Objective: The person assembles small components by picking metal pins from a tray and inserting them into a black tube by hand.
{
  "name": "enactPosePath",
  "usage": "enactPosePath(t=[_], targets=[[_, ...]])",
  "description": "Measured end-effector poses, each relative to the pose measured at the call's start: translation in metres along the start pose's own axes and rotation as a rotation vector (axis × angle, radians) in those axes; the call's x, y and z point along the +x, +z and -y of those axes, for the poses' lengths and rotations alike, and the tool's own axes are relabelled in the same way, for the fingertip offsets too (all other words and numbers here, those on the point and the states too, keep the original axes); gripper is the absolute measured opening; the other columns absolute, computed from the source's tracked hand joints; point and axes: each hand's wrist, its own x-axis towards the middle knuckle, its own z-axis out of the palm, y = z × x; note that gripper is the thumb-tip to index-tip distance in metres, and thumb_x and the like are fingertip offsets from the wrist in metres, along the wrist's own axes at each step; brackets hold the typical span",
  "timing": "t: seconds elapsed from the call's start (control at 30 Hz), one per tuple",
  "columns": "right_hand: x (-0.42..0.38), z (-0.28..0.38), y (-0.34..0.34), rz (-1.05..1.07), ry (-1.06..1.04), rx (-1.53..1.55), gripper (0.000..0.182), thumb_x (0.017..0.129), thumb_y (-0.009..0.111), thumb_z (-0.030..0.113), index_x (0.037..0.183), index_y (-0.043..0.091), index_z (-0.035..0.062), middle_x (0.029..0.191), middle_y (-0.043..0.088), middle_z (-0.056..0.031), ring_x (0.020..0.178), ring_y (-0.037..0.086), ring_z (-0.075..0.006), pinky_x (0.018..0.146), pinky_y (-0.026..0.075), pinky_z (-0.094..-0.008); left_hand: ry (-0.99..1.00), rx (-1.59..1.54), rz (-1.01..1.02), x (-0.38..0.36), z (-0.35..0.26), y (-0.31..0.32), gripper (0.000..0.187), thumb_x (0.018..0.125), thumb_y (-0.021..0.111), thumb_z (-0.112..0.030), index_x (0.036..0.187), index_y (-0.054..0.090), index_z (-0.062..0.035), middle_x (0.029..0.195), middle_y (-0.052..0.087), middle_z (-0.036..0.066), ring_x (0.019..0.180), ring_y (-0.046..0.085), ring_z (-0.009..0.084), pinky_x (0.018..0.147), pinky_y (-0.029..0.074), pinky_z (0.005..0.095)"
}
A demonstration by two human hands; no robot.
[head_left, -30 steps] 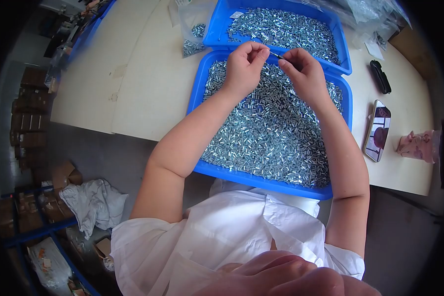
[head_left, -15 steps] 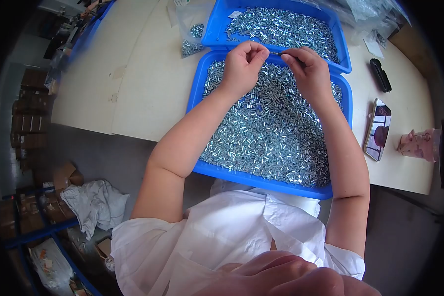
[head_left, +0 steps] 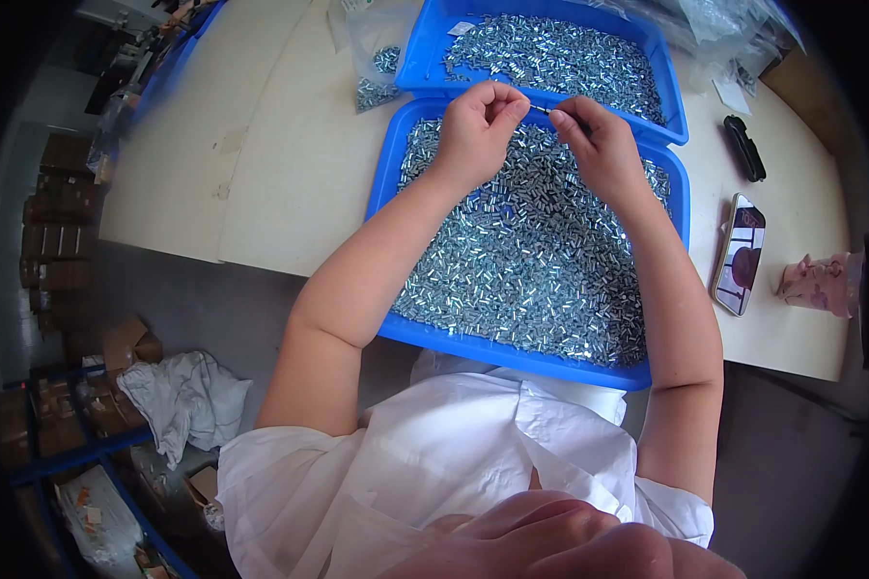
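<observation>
Above the far part of the nearer blue bin (head_left: 384, 183), my left hand (head_left: 478, 135) is closed in a pinch of thumb and forefinger. What lies between those fingertips is mostly hidden. My right hand (head_left: 603, 150) is closed around a slim black-handled tool (head_left: 547, 111), whose thin, light metal tip points at my left fingertips. Whether the tip touches anything there is too small to tell. Beneath both hands, small shiny metal cylinders (head_left: 521, 261) fill the bin.
Behind stands a second blue bin (head_left: 417, 58) holding similar metal pieces (head_left: 560, 58). A clear bag (head_left: 372, 58) with more pieces is to its left. On the right lie a black case-like object (head_left: 744, 148), a phone (head_left: 741, 254) and a pink patterned cup (head_left: 818, 284).
My right hand has shifted slightly away from my left, turning the tool a little; more of its thin metal tip shows between them. My left hand stays almost still.
</observation>
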Motion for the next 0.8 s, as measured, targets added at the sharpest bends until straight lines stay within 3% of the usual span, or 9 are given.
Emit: enactPosePath(t=[0.27,0.37,0.43,0.53,0.63,0.73,0.8], targets=[[-0.001,0.005,-0.002,-0.022,-0.061,-0.015,0.015,0.081,0.061,0.016,0.088,0.059,0.0026,0.070,0.061,-0.0085,0.058,0.054,-0.0150,0.056,0.043,-0.0275,-0.118,-0.006,0.020,0.002,-0.005,-0.005,0.015,0.086,0.056,-0.016,0.080,0.059,-0.0026,0.062,0.048,-0.006,0.057,0.039,0.0028,0.049,0.033,0.0202],[0.000,0.004,-0.001,-0.021,-0.076,-0.016,0.015,0.080,0.062,0.016,0.088,0.059,0.0030,0.071,0.061,-0.0085,0.059,0.055,-0.0159,0.056,0.044,-0.0280,-0.010,0.073,0.063,0.004,-0.001,-0.008,0.018,0.087,0.054,-0.018,0.081,0.059,-0.0024,0.061,0.048,-0.003,0.056,0.040,0.0049,0.050,0.034,0.0219],[0.000,0.002,-0.001,-0.021,-0.081,-0.023,0.015,0.080,0.062,0.016,0.088,0.059,0.0031,0.071,0.061,-0.0086,0.059,0.055,-0.0163,0.056,0.044,-0.0281,0.052,0.306,0.110,0.003,-0.005,-0.009,0.018,0.086,0.054,-0.018,0.080,0.059,-0.0016,0.060,0.049,0.001,0.055,0.044,0.0092,0.051,0.036,0.0246],[0.000,-0.002,0.001,-0.022,-0.105,-0.003,0.015,0.079,0.063,0.015,0.087,0.059,0.0032,0.070,0.061,-0.0085,0.059,0.055,-0.0164,0.057,0.044,-0.0281,0.042,0.370,0.139,0.004,-0.005,-0.011,0.020,0.088,0.052,-0.019,0.081,0.059,-0.0017,0.067,0.055,-0.001,0.060,0.045,0.0061,0.054,0.037,0.0221],[0.000,-0.003,0.003,-0.058,-0.124,0.033,0.015,0.079,0.064,0.016,0.087,0.060,0.0033,0.071,0.061,-0.0094,0.060,0.057,-0.0185,0.057,0.045,-0.0294,-0.041,0.363,0.177,0.003,-0.007,-0.011,0.018,0.087,0.054,-0.017,0.081,0.060,-0.0014,0.066,0.055,0.000,0.060,0.045,0.0063,0.054,0.037,0.0220],[-0.002,0.009,-0.003,-0.009,-0.012,-0.083,0.018,0.079,0.062,0.020,0.087,0.061,0.0039,0.074,0.061,-0.0136,0.065,0.059,-0.0255,0.059,0.045,-0.0339,0.058,0.306,0.113,0.003,-0.001,-0.008,0.012,0.085,0.057,-0.013,0.081,0.060,-0.0015,0.065,0.053,-0.002,0.059,0.043,0.0047,0.052,0.036,0.0208],[-0.003,0.006,-0.001,-0.033,-0.065,-0.119,0.020,0.081,0.060,0.023,0.086,0.062,0.0042,0.074,0.060,-0.0150,0.066,0.059,-0.0289,0.060,0.045,-0.0363,0.052,0.291,0.125,0.003,-0.001,-0.009,0.009,0.084,0.057,-0.010,0.081,0.060,-0.0020,0.064,0.050,-0.004,0.058,0.041,0.0034,0.051,0.034,0.0195]])
